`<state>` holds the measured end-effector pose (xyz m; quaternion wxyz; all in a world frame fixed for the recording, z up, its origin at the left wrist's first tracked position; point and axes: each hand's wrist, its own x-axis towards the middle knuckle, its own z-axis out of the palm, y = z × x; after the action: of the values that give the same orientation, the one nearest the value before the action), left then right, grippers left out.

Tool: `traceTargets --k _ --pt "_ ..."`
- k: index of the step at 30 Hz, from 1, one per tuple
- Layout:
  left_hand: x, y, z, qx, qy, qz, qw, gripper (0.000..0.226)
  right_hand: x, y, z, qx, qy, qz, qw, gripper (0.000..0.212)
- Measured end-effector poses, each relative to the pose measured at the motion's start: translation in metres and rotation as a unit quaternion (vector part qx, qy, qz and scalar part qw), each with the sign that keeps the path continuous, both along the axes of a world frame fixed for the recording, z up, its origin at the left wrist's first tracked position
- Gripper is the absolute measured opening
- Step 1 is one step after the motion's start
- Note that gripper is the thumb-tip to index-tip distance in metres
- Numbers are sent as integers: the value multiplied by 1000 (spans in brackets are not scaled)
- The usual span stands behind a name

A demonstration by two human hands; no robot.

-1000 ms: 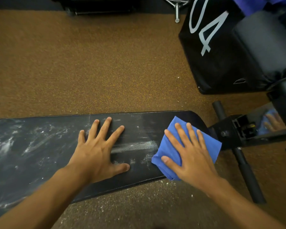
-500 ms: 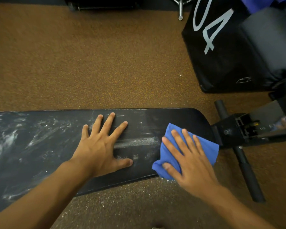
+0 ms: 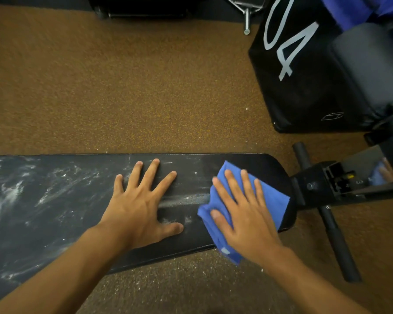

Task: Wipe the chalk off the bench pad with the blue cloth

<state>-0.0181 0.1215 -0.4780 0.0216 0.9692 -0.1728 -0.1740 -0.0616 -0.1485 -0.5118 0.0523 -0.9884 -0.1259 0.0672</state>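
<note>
Now my right hand (image 3: 245,214) presses the blue cloth (image 3: 270,198) flat-fingered; chalk (image 3: 184,198) lies leftward along the bench pad (image 3: 55,223) (toward my flat left hand (image 3: 141,205)).

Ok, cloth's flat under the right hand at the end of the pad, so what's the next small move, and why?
Probably slide the right hand, pressing the blue cloth, leftward along the bench pad over the chalk streak lying just beside the cloth. The left hand rests flat on the pad right past that streak, so it likely needs to shift left soon; heavier chalk smears remain further left.
</note>
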Motion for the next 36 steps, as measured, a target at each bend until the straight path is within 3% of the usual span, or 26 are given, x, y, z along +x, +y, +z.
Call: traceTargets --k 4,10,18,21,27,33,36 --pt "1 1 2 -6 5 -3 1000 117 0 -28 0 8 2 4 1000 63" --pt "1 0 2 2 9 -3 1000 116 54 19 -4 -16 -2 -141 990 72" --pt "0 1 0 -30 9 5 999 117 -3 -14 2 14 1 65 998 62" --pt "2 1 3 -25 15 4 1000 116 10 -19 0 2 -8 42 999 60" --pt "0 -2 4 1 14 2 1000 116 69 28 -6 -6 -15 -106 994 68" --pt "-1 -1 2 -12 13 8 1000 117 10 15 -3 -2 -10 43 999 63" --pt "0 -2 5 -9 17 7 1000 116 5 -7 -3 1 -21 64 998 61"
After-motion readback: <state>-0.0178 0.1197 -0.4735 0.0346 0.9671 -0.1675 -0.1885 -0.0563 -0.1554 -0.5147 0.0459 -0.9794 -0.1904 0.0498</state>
